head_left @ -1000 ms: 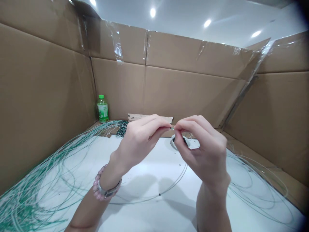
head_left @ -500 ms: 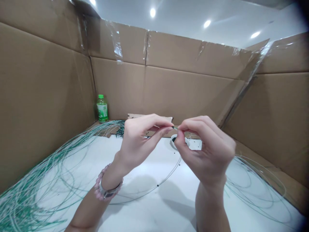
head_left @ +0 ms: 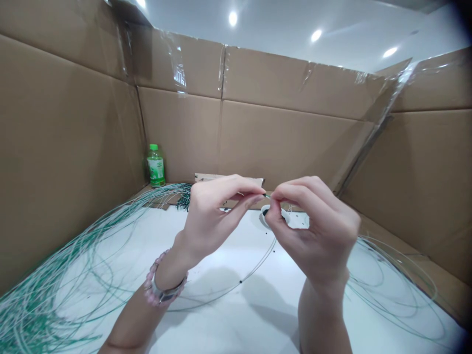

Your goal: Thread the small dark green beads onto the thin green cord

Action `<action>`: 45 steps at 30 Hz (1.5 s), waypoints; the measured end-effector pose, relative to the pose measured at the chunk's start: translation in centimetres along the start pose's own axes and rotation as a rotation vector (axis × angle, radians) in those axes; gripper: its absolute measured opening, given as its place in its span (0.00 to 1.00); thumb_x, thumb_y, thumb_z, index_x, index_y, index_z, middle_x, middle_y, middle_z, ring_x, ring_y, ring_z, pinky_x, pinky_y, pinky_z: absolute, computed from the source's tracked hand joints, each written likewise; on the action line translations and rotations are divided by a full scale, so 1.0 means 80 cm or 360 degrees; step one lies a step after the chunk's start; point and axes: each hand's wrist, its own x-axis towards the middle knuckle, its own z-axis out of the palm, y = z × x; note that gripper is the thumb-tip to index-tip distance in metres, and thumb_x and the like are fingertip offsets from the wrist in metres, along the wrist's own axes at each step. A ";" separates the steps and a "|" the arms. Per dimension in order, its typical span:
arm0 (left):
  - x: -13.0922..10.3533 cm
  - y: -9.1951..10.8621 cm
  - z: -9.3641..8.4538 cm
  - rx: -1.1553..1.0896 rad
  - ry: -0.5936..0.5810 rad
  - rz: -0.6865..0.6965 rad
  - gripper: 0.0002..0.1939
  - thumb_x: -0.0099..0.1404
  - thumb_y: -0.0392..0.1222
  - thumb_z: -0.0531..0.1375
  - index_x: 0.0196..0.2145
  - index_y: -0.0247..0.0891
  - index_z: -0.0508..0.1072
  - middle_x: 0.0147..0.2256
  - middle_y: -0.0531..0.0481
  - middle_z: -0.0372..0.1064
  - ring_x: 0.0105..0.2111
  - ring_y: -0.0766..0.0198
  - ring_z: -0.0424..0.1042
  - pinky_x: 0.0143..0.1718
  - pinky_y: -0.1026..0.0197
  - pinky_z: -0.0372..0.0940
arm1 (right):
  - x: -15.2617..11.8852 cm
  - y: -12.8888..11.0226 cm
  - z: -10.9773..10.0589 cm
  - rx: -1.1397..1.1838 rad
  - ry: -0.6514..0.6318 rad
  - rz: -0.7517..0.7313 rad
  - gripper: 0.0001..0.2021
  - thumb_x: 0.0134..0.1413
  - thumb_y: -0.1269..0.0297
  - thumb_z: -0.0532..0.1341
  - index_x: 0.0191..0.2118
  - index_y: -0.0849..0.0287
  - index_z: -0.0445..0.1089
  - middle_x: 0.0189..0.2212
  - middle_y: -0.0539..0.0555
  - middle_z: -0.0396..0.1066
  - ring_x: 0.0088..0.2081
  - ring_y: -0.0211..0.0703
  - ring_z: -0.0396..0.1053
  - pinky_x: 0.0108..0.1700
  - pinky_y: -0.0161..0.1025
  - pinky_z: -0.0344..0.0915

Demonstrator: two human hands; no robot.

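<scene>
My left hand point(head_left: 214, 211), with a pink beaded bracelet and a watch band at its wrist, pinches a tiny black piece point(head_left: 264, 195) between thumb and forefinger. Opposite it, my right hand point(head_left: 317, 231) is closed on a thin green and white wire point(head_left: 268, 196), whose tip meets the black piece. Whether the wire passes through the piece is too small to tell. Thin wires point(head_left: 254, 269) curve down from below my right hand toward my left wrist, with a small black bead point(head_left: 241, 281) on them. Behind my right fingers stands a white bowl point(head_left: 263, 222) of dark bits, partly hidden.
A large bundle of green and white wires point(head_left: 40, 300) spreads over the left of the white table point(head_left: 206, 334). More loops of wire point(head_left: 391, 305) lie at right. A green bottle point(head_left: 156, 167) stands at the back left. Cardboard walls point(head_left: 287, 132) surround the table.
Both hands stay almost where they were. Between the fingertips, slightly more green shows beside the black piece.
</scene>
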 end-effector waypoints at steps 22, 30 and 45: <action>0.000 -0.002 0.001 0.0064 -0.0007 -0.0082 0.03 0.61 0.33 0.62 0.32 0.38 0.75 0.30 0.54 0.77 0.28 0.71 0.75 0.30 0.69 0.71 | -0.007 0.014 0.005 0.0567 -0.0122 0.0413 0.08 0.51 0.77 0.63 0.35 0.57 0.73 0.31 0.48 0.73 0.32 0.34 0.70 0.33 0.32 0.73; -0.001 -0.017 0.013 0.0245 0.0146 0.0039 0.02 0.60 0.33 0.62 0.29 0.37 0.74 0.26 0.55 0.74 0.24 0.72 0.70 0.27 0.69 0.67 | -0.004 0.018 0.009 0.0474 -0.0207 0.0608 0.03 0.51 0.72 0.62 0.31 0.58 0.71 0.28 0.47 0.73 0.30 0.33 0.70 0.32 0.31 0.73; -0.030 -0.108 0.096 -0.0599 -0.0210 -0.0647 0.21 0.70 0.51 0.45 0.42 0.35 0.71 0.36 0.46 0.74 0.33 0.69 0.72 0.36 0.66 0.68 | 0.001 0.046 0.002 0.0735 -0.0133 0.0793 0.04 0.50 0.73 0.64 0.27 0.61 0.72 0.24 0.47 0.73 0.28 0.32 0.73 0.29 0.28 0.70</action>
